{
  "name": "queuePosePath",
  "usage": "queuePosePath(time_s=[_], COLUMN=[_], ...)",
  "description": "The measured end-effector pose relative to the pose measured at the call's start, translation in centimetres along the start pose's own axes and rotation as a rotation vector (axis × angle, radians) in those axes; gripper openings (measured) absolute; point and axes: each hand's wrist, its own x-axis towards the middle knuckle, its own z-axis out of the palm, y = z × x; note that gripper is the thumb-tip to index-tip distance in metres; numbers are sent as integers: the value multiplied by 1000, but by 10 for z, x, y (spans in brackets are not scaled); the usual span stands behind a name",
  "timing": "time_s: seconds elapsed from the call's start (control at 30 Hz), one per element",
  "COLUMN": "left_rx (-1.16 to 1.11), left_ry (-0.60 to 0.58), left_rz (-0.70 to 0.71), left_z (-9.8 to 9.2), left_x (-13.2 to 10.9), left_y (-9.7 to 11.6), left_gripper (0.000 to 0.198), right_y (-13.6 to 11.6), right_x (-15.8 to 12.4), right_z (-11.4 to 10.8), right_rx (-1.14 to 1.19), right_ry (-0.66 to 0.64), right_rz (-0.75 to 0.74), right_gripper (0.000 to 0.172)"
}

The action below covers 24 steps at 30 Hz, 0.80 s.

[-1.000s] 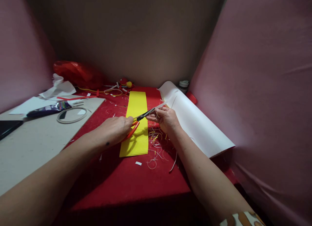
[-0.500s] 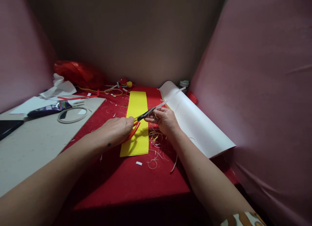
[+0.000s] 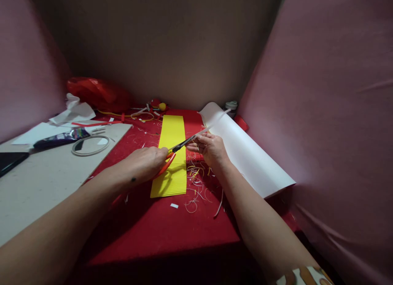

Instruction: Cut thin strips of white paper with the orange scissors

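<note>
My left hand (image 3: 146, 163) is closed round the orange handles of a pair of scissors (image 3: 175, 151), whose dark blades point up and right. My right hand (image 3: 211, 148) pinches a thin white paper strip (image 3: 211, 124) that runs from the blades toward the far right. Both hands hover over a long yellow corrugated sheet (image 3: 172, 158) lying on the red cloth (image 3: 159, 223). Thin yellow and white paper trimmings (image 3: 196, 182) are scattered below my right hand.
A large curled white paper sheet (image 3: 245, 154) lies to the right. A grey board (image 3: 39, 174) on the left carries a ring (image 3: 90, 145) and a dark tube (image 3: 61, 138). A red plastic bag (image 3: 98, 94), crumpled white paper (image 3: 73, 111) and small scraps sit at the back.
The white strip now reaches farther past the blades toward the upper right. My right hand has shifted slightly; the scissors stay at about the same spot.
</note>
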Motion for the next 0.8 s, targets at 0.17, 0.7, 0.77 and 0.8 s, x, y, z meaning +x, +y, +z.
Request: queuePosePath(time_s=[0.17, 0.7, 0.77, 0.8], left_rx=[-68, 3, -13, -35], left_ry=[7, 23, 16, 12], left_rz=[-39, -6, -8, -13], left_z=[5, 4, 5, 6], left_x=[1, 2, 3, 4], left_y=[0, 0, 0, 0], left_gripper=[42, 32, 31, 32], right_y=[5, 7, 7, 8], right_x=[-1, -2, -3, -3], right_z=[3, 5, 5, 6], right_rx=[18, 1, 0, -1], right_ry=[-38, -48, -41, -46], right_rz=[19, 15, 13, 14], right_gripper=[6, 7, 6, 5])
